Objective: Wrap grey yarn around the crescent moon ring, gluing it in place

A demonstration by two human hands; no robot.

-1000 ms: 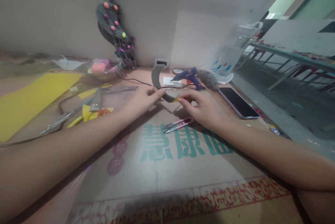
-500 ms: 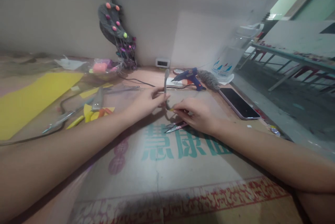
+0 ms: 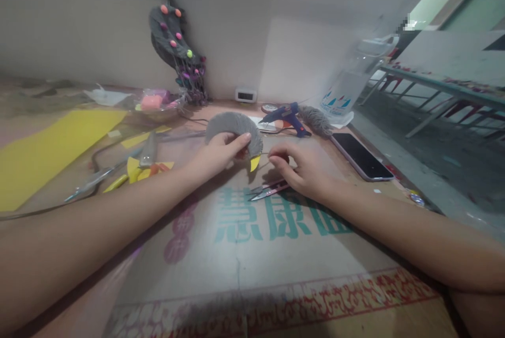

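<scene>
surface: cardboard sheet (image 3: 244, 269) w/ teal print laid over a worktable, pale wall behind, another table off at 2 o'clock.
thing: grey fuzzy arc piece (image 3: 232, 126), half-ring shape, a small yellow tip (image 3: 254, 162) hanging at its right end.
left hand (image 3: 215, 156): fingers closed on the arc's inner edge from below, thumb laid across the front; arc stands upright above the knuckles, at 12 from the palm.
right hand (image 3: 303, 169): thumb and forefinger pinched narrow, just right of the yellow tip at 3 o'clock; can't tell if they hold anything or touch it.
handling: prob v. light, soft pile, looks floppy-ish; yellow tip likely thin foam and easy to tear or knock off. best grip on the inner band near mid-arc, not the fuzz, not the tip.
nearby: pink snips (image 3: 268, 189) flat on cardboard just under right hand at 6; blue glue gun (image 3: 286, 115) beyond at 12; phone (image 3: 359, 156) at 3, apart.
</scene>
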